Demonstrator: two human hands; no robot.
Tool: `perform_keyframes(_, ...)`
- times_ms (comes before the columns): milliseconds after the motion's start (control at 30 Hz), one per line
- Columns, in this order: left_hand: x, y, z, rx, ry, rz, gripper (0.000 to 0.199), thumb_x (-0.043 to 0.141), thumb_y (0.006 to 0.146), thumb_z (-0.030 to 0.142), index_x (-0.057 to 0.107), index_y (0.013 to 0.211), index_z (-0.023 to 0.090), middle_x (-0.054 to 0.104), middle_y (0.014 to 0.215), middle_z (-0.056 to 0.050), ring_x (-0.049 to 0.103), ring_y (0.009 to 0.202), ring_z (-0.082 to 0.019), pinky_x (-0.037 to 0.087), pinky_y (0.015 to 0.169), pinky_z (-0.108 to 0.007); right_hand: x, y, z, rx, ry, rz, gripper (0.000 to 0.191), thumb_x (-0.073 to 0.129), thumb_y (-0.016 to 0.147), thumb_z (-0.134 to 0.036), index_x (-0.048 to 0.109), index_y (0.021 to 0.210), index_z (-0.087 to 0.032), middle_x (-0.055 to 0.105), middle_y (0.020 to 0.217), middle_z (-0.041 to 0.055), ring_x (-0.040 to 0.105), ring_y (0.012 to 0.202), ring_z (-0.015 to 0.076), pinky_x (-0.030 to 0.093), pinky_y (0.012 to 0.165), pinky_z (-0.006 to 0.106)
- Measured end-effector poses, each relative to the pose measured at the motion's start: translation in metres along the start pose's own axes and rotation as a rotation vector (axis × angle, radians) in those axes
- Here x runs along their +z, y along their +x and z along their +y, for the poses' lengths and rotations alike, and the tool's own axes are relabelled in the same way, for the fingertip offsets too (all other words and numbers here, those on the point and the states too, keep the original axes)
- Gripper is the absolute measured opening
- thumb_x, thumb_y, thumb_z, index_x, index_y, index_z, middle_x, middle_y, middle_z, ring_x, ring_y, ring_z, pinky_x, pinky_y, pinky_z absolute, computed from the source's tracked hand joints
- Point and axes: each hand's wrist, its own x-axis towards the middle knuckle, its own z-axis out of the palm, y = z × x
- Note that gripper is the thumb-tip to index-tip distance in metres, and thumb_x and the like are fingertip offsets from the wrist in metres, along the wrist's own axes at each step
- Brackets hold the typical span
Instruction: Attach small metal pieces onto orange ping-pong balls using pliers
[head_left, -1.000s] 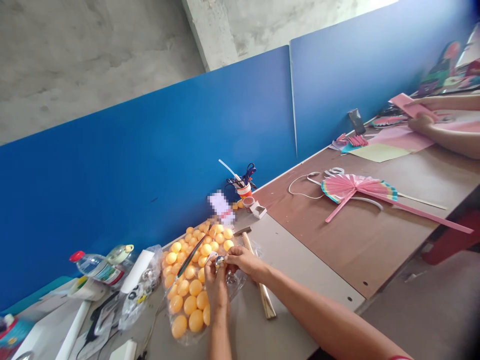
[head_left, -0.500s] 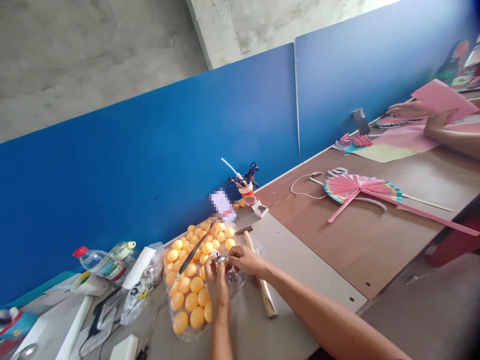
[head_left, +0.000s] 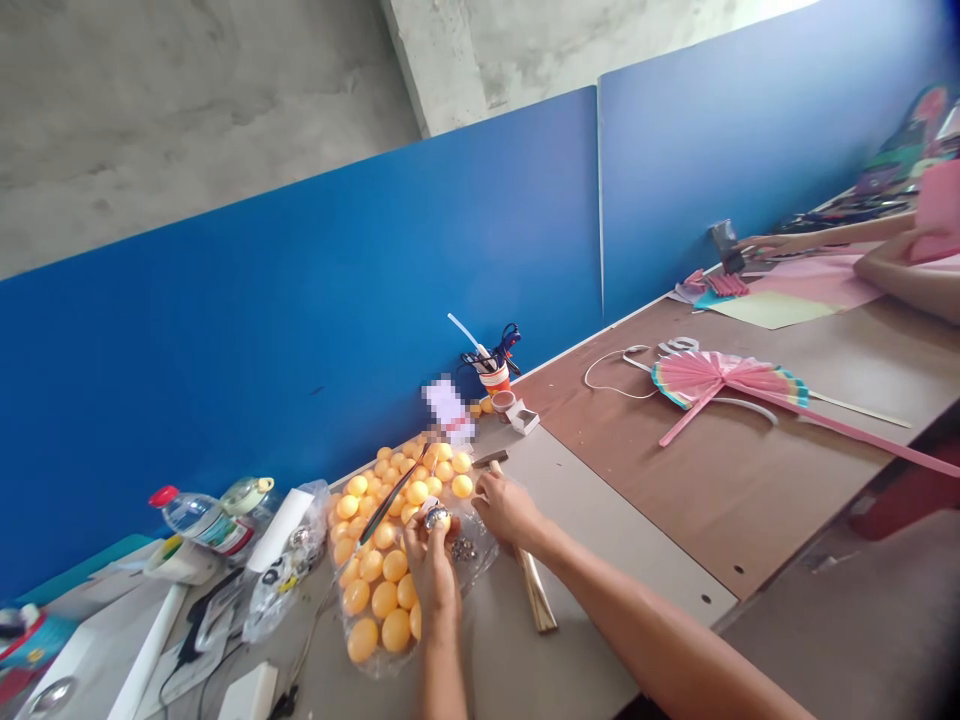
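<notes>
Left hand [head_left: 433,568] clamps a silvery ball [head_left: 436,517] between fingertips [head_left: 439,536]; right hand [head_left: 510,508], I can't tell.

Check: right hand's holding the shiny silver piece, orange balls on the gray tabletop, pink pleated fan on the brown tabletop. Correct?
Wrong hand: in the head view, the left hand holds the shiny silver piece; the right hand is apart from it. The rest stands: orange balls on the gray tabletop, pink pleated fan on the brown tabletop.
</notes>
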Motion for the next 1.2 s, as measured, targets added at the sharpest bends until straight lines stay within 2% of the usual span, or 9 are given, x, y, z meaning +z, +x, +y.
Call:
perform_keyframes(167,0.000,-0.001,0.001,-0.060,-0.049,0.007,0.032,0.070,0.075,0.037,0.055,0.100,0.024,0.063,0.099,-0.002,0.064,0.074,-0.015,0.056,0.074,-0.034,-0.004,0.005,0.008,0.061,-0.195,-0.003,0.030,0.052,0.094,-0.026,0.058,0.122,-0.017,0.061,0.125,0.0170,0.066,0.105,0.0259,0.043,0.085,0.034)
perform_keyframes(267,-0.001,-0.002,0.002,-0.077,-0.028,-0.009,0.036,0.071,0.078,0.040,0.056,0.107,0.024,0.063,0.102,-0.003,0.065,0.074,-0.015,0.056,0.076,-0.035,-0.005,0.008,0.013,0.127,-0.235,-0.047,0.045,0.054,0.092,-0.026,0.050,0.136,-0.018,0.059,0.128,0.0189,0.067,0.105,0.0276,0.045,0.083,0.035)
perform_keyframes(400,-0.002,0.000,0.000,-0.091,-0.036,-0.032,0.045,0.075,0.077,0.042,0.057,0.115,0.026,0.064,0.108,-0.005,0.068,0.078,-0.016,0.057,0.080,-0.036,-0.005,0.009,0.015,0.149,-0.264,-0.091,0.059,0.055,0.088,-0.020,0.042,0.146,-0.016,0.058,0.130,0.0216,0.069,0.104,0.0280,0.047,0.081,0.035)
perform_keyframes(500,-0.002,0.001,-0.003,-0.109,-0.087,-0.046,0.047,0.079,0.073,0.037,0.059,0.114,0.026,0.064,0.108,-0.005,0.069,0.079,-0.017,0.057,0.083,-0.036,-0.003,0.009,0.016,0.139,-0.283,-0.097,0.061,0.055,0.086,-0.014,0.041,0.146,-0.015,0.060,0.127,0.0217,0.068,0.107,0.0285,0.047,0.083,0.034)
perform_keyframes(700,-0.001,-0.001,-0.002,-0.153,-0.095,-0.060,0.046,0.081,0.070,0.034,0.062,0.111,0.026,0.064,0.111,-0.006,0.069,0.081,-0.017,0.057,0.083,-0.036,0.000,0.012,0.017,0.152,-0.245,-0.043,0.044,0.050,0.086,-0.008,0.050,0.129,-0.014,0.062,0.118,0.0189,0.067,0.101,0.0257,0.045,0.079,0.032)
perform_keyframes(900,-0.001,-0.001,-0.001,-0.163,-0.080,-0.046,0.048,0.084,0.067,0.037,0.063,0.109,0.025,0.061,0.119,-0.006,0.067,0.083,-0.016,0.056,0.081,-0.033,-0.001,0.017,0.020,0.208,0.061,0.009,0.039,0.055,0.078,-0.009,0.052,0.116,-0.015,0.064,0.114,0.0153,0.065,0.097,0.0239,0.041,0.075,0.030)
perform_keyframes(1000,-0.001,-0.002,0.000,-0.169,-0.069,-0.042,0.050,0.084,0.067,0.039,0.063,0.111,0.025,0.062,0.117,-0.006,0.066,0.080,-0.016,0.056,0.080,-0.034,0.002,0.021,0.021,0.183,0.286,0.038,0.038,0.057,0.072,-0.008,0.052,0.108,-0.018,0.065,0.098,0.0070,0.063,0.089,0.0210,0.040,0.070,0.028)
perform_keyframes(1100,-0.001,-0.003,0.002,-0.170,-0.074,-0.048,0.053,0.084,0.067,0.040,0.062,0.113,0.025,0.064,0.110,-0.005,0.066,0.077,-0.015,0.055,0.077,-0.033,0.004,0.024,0.019,0.150,0.661,0.045,0.036,0.058,0.069,-0.013,0.049,0.104,-0.020,0.057,0.072,-0.0036,0.056,0.067,0.0162,0.038,0.062,0.026)
perform_keyframes(1200,0.000,-0.003,0.003,-0.177,-0.109,-0.053,0.056,0.085,0.065,0.041,0.061,0.111,0.022,0.064,0.096,-0.001,0.065,0.073,-0.014,0.055,0.076,-0.032,0.001,0.024,0.016,0.044,1.135,-0.007,0.036,0.061,0.069,-0.024,0.048,0.102,-0.020,0.054,0.062,-0.0071,0.051,0.054,0.0132,0.039,0.059,0.027)
